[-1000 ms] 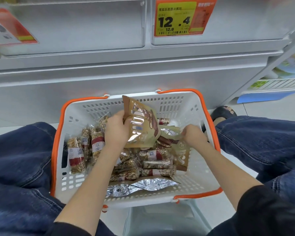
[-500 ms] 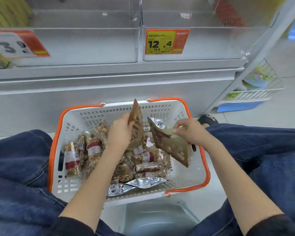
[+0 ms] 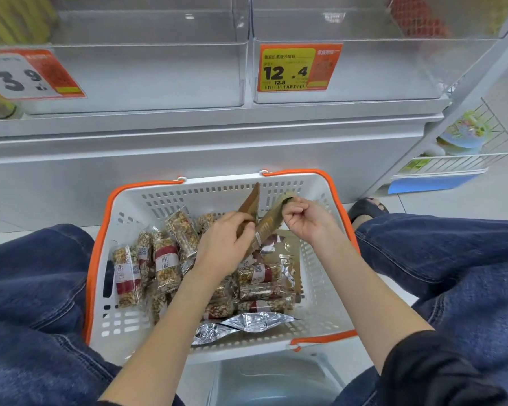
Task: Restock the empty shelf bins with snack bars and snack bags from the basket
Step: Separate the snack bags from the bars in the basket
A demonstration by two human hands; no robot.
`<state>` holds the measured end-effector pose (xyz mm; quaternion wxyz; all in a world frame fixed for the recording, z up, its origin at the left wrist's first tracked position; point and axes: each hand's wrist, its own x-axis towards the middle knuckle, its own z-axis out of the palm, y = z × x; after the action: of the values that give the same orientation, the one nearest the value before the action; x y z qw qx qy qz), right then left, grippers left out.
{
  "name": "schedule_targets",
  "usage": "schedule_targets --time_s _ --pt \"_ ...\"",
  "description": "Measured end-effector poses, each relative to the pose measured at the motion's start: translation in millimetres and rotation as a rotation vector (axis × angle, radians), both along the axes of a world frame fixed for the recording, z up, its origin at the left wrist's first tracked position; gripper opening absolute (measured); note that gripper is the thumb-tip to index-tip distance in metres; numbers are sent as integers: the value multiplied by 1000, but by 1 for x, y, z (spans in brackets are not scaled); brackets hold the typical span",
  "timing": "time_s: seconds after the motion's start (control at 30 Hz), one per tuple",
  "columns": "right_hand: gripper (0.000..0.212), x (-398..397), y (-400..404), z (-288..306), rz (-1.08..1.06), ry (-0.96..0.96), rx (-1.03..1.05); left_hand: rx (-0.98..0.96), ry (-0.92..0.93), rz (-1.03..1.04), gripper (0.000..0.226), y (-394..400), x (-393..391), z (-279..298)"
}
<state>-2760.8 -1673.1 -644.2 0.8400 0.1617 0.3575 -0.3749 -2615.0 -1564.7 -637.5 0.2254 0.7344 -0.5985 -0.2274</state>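
my left hand and right hand each pinch a brown snack bag above the basket; light, floppy, probably slick, so i'd hold by the top edge.

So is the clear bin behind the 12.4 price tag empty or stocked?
Empty. Through the clear bin front beside the 12.4 price tag only its bare floor shows; the brown snack bags are over the basket.

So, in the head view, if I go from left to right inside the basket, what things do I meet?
Upright snack bars → left hand holding a brown bag → second brown bag → right hand gripping it → basket's orange-edged right wall.
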Motion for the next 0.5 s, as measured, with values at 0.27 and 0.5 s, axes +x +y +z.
schedule_targets --time_s 0.27,0.5 --pt "30 -1 -2 -11 -190 -10 87 93 -150 -52 19 -5 2 -8" --pt "30 -27 14 -4 525 1428 -706 62 -56 -18 21 -9 15 -8"
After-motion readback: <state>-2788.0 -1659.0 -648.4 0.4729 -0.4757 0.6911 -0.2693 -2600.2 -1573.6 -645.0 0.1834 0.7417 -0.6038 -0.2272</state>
